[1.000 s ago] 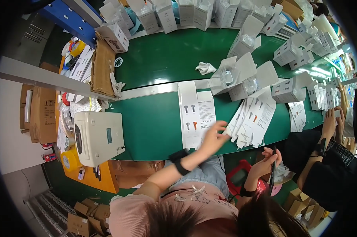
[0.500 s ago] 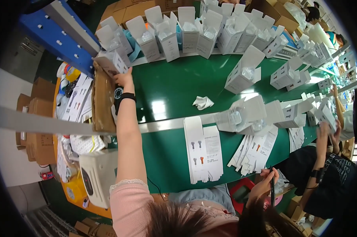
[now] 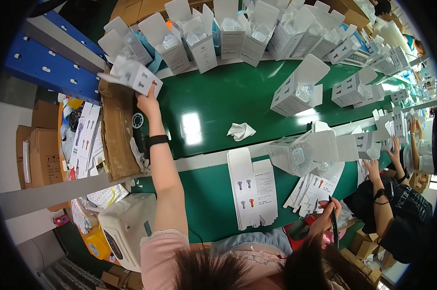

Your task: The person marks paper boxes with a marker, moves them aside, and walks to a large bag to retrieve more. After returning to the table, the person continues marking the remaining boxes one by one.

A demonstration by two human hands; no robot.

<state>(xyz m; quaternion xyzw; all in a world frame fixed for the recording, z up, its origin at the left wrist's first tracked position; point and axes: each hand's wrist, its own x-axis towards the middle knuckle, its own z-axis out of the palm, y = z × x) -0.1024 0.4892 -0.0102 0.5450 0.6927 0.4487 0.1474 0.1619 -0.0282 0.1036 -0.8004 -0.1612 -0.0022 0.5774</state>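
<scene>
My left hand (image 3: 148, 103) is closed on the lower edge of a white carton (image 3: 140, 80) with small product pictures. The carton tilts at the far left, its flap open and clear plastic showing inside. Just below that hand stands a brown cardboard box (image 3: 117, 135) against the blue rack. Near the front edge of the green table, my right hand (image 3: 326, 216) grips a slim black pen (image 3: 335, 224). Flat unfolded cartons (image 3: 315, 191) fan out beside it, and a neat stack of flat cartons (image 3: 251, 193) lies to its left.
Open white cartons (image 3: 199, 46) line the far edge of the table. More open ones (image 3: 300, 89) stand at the right. A crumpled white cloth (image 3: 241, 131) lies mid-table. A metal rail (image 3: 199, 161) crosses the table. A co-worker's hands (image 3: 373, 170) work at the right.
The carton in my left hand has tipped and come up at the far left, so its open top now shows. My right hand still holds the pen. The co-worker's hands have shifted.
</scene>
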